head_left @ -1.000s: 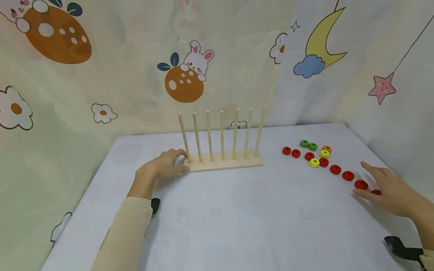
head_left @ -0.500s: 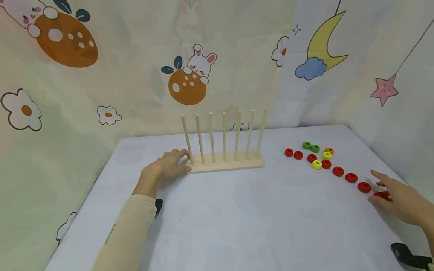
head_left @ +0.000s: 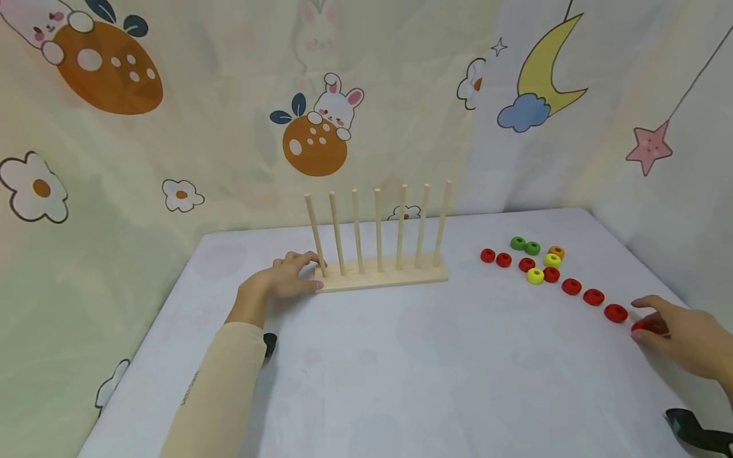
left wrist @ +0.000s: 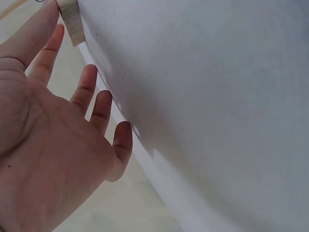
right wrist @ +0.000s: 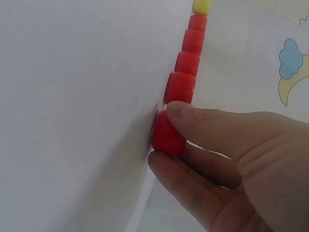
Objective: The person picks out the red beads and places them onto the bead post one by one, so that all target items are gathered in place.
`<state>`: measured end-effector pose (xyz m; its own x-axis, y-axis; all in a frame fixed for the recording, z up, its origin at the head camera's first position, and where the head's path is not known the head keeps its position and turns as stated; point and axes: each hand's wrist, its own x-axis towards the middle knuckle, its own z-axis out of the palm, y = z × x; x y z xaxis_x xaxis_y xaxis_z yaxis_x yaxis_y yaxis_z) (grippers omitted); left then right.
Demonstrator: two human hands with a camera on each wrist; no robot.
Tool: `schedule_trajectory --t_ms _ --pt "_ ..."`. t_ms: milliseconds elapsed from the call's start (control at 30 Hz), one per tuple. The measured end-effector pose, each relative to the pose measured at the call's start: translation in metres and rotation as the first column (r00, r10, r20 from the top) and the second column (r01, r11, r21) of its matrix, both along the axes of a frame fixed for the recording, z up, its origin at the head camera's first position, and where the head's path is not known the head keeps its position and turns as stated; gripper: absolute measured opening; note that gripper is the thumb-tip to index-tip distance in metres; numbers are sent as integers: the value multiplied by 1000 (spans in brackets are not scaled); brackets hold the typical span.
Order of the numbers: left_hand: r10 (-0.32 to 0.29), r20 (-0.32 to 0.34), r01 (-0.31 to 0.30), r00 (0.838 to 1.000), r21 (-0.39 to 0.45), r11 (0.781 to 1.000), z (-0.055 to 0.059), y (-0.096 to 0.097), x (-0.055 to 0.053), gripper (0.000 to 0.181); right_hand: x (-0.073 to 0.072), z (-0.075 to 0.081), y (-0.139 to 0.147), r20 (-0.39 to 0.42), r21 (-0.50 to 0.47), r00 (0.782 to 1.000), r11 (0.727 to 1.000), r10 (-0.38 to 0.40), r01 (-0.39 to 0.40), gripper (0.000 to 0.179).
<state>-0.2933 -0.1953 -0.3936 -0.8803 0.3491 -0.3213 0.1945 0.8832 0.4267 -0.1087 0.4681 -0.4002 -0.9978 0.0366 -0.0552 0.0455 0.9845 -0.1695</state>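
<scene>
Head view, right side of the table (head_left: 401, 381): one red bead (head_left: 638, 326), partly hidden by the right hand (head_left: 684, 334), at the near end of a string of loose red beads (head_left: 593, 297). Right wrist view: thumb on one side of it, a finger on the other, in a narrow pinch; whether the bead is clear of the table cannot be told.

Handling, as judged: light, hard, probably painted wood; smooth and rounded, so apt to slip or roll, though not fragile. Best hold: thumb and fingertip on opposite sides, hole left free.

Farther back: two green beads (head_left: 532, 248), two yellow beads (head_left: 535, 275), one orange bead (head_left: 557, 252).

Item: wooden peg rack (head_left: 380, 273), upright near the back edge, seven bare pegs. Probably light, stiff, easily shifted; best held by the end of its base. Left hand (head_left: 286, 277): thumb and fingers grip the left end, remaining fingers loosely spread.

Differences: a second ago the right hand is spread wide around the near beads; now its fingers are drawn in on the last one. Left hand, same end of the rack. Loose beads, same arrangement.
</scene>
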Motion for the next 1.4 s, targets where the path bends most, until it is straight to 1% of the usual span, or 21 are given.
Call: schedule_trajectory --t_ms 133,300,467,600,700,800,900,1067,1133,1200,1267,1400 --pt "4 -4 -4 1000 17 1000 -3 -4 -2 59 0 4 -6 -29 6 1000 1000 4 -4 43" --pt "1 12 -1 1000 32 1000 -9 -6 -6 62 2 6 -7 -58 5 998 1000 24 -24 33" --pt "-11 21 10 1000 40 999 -11 -4 -7 60 9 6 -11 -106 -29 994 999 25 -29 30" --pt "-20 31 18 999 64 998 -11 -4 -6 63 12 15 -18 -177 -79 984 996 36 -51 32" --pt "-24 19 22 1000 71 997 -11 -4 -6 62 11 24 -25 -216 -98 975 993 46 -69 34" --pt "-26 8 26 1000 68 997 -11 -4 -5 60 8 30 -33 -224 -118 974 990 45 -73 36" --pt "-28 18 26 999 65 998 -12 -6 -5 62 4 33 -44 -217 -160 975 983 52 -88 35" --pt "-28 41 25 999 60 998 -14 -13 -7 69 -7 41 -66 -203 -202 975 970 93 -134 33" --pt "-28 47 25 999 56 998 -13 -13 -5 70 -10 44 -73 -202 -204 973 967 113 -155 34" --pt "-24 48 21 999 62 998 -11 -12 -3 68 -12 46 -79 -203 -207 971 963 130 -172 34" --pt "-31 37 28 999 85 996 -9 -10 0 66 -13 48 -83 -200 -221 969 957 144 -188 35" --pt "-49 -4 49 999 156 987 -3 -5 4 60 -15 52 -87 -196 -225 968 953 158 -201 36"
